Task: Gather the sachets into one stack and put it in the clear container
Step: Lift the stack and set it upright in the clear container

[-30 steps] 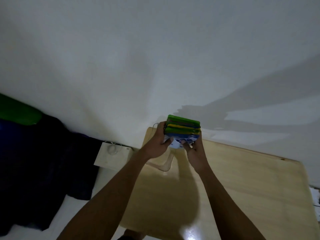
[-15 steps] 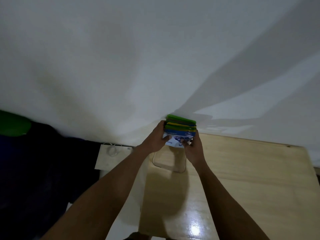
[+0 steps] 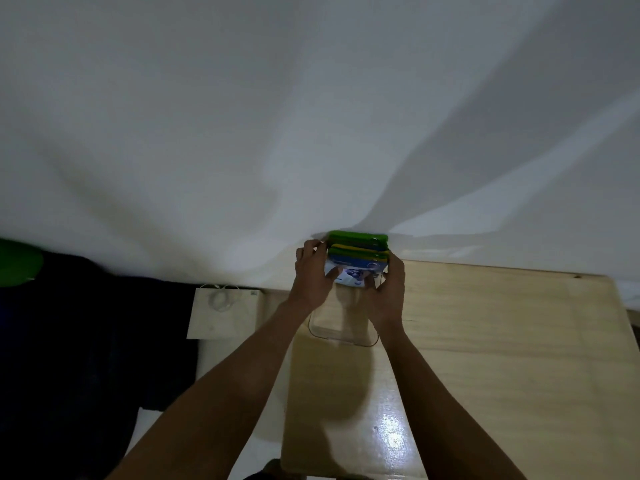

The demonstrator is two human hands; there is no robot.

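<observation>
We see both bare forearms reaching forward over the pale wooden tabletop (image 3: 485, 358), meeting at a thick stack of green, yellow and blue foil sachets (image 3: 357, 252). The left hand (image 3: 313, 275) clasps the stack's left end, fingers curled round the far side and thumb laid across the blue-and-white printed face turned toward us. The right hand (image 3: 389, 289) clasps the right end in the same way, thumb on the near face. Both hands press inward on the stack, one on each end. The stack is raised off the tabletop, edges up, with its green sachets farthest from us and the blue one nearest. Just below the hands stands the clear, rounded-corner plastic container (image 3: 343, 336), resting on the table near its far left corner; we can make out its near rim and see wood through its walls. Whether the stack's lower edge has entered the container's mouth, we cannot tell. Left of the table, a white paper bag with cord handles (image 3: 223, 313) sits on the floor against dark cloth (image 3: 86, 358). A plain white wall (image 3: 311, 116) fills the upper view, crossed by shadows.
</observation>
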